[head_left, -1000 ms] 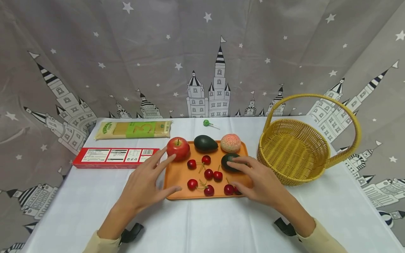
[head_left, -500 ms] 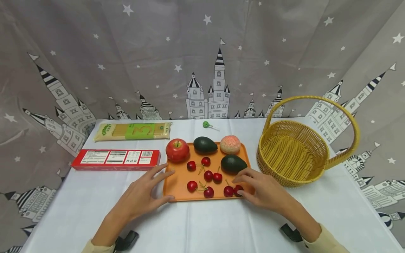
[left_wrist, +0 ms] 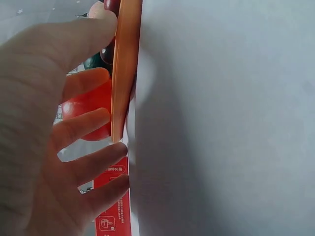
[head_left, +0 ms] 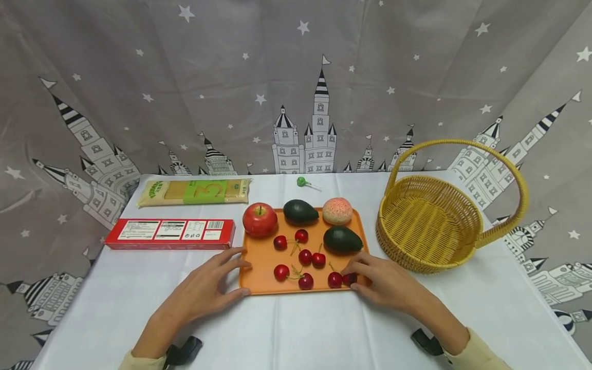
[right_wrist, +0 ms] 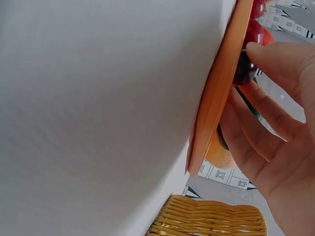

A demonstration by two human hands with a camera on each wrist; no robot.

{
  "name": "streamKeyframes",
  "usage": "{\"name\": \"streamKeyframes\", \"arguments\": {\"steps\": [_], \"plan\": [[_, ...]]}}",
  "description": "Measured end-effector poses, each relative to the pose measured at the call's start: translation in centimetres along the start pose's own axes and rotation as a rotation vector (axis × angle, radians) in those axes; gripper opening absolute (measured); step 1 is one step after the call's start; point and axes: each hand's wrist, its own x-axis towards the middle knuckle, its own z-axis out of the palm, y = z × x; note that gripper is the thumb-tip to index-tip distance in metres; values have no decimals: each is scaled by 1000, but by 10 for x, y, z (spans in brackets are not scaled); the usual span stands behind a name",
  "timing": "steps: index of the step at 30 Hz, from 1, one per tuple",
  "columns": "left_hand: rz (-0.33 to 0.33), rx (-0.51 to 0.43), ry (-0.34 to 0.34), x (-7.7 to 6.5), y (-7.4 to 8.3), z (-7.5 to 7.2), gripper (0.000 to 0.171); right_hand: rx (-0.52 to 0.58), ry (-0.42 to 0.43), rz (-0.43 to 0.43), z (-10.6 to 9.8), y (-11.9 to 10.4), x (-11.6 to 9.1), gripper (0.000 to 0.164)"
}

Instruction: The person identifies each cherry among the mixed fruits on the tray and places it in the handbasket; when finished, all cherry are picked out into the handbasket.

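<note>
On an orange tray (head_left: 263,285) lie several red cherries (head_left: 281,272), a red apple (head_left: 260,219), a pinkish peach (head_left: 337,210) and two dark green avocados (head_left: 343,239). At the tray's front right, my right hand (head_left: 386,282) pinches a dark cherry (right_wrist: 243,71) between thumb and fingers; its fingertips partly cover the fruit in the head view. My left hand (head_left: 201,285) is at the tray's left edge with fingers relaxed and spread. Its thumb (left_wrist: 106,27) comes up to the tray's front rim, and no fruit is in that hand.
A yellow wicker basket (head_left: 427,262) with a tall handle stands right of the tray. To the left lie a red box (head_left: 171,234) and a noodle packet (head_left: 194,192). A green lollipop (head_left: 301,181) lies behind the tray, before a grey castle-print curtain (head_left: 222,77).
Both hands have lowered toward the tray's front corners. The right hand has moved from over the front avocado to the cherry, and its fingers have closed on it. The fruit stays in place.
</note>
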Motion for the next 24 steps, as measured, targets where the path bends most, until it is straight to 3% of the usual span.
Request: {"name": "streamKeyframes", "arguments": {"steps": [12,24], "plan": [[-11,18,-3,0,-2,1,44,35,-22,5,1,1,0,27],[-7,84,2,-4,1,0,48,34,123,-48,-25,0,-1,33]]}}
